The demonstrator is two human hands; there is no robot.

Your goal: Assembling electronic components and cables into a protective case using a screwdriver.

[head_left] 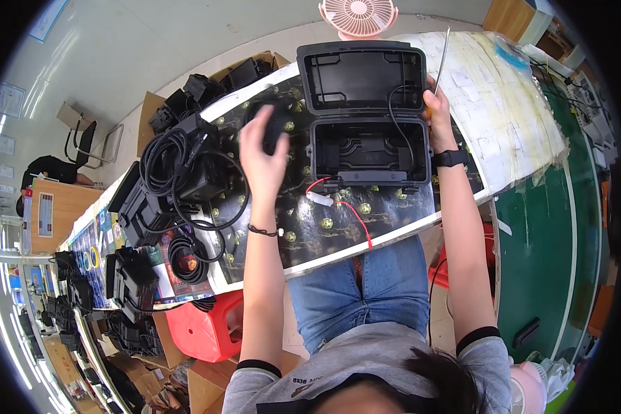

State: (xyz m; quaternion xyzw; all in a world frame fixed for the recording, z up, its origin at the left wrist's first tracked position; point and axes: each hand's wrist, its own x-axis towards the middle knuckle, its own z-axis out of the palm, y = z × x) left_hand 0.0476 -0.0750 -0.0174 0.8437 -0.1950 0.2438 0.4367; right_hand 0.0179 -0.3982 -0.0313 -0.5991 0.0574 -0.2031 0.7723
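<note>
An open black plastic box stands before me, its lid point(366, 77) tipped back and its base point(324, 148) toward me. A thin black cable point(395, 121) runs from the lid into the base. My right hand point(437, 114) is at the box's right side, closed on a screwdriver point(443, 62) whose long metal shaft points up and away; a bit of orange handle shows. Left of the box, my left hand point(262, 148) is smeared by motion, beside a dark blurred shape I cannot make out. Red wires with a white connector point(319, 199) lie at the box's front edge.
Coiled black cables point(169, 162) and black boxes point(145, 214) crowd the table's left. A carton point(148, 114) of black boxes stands behind, and a pink fan point(359, 17) beyond the far edge. A red stool point(203, 331) is below left. Green surface point(531, 241) lies to the right.
</note>
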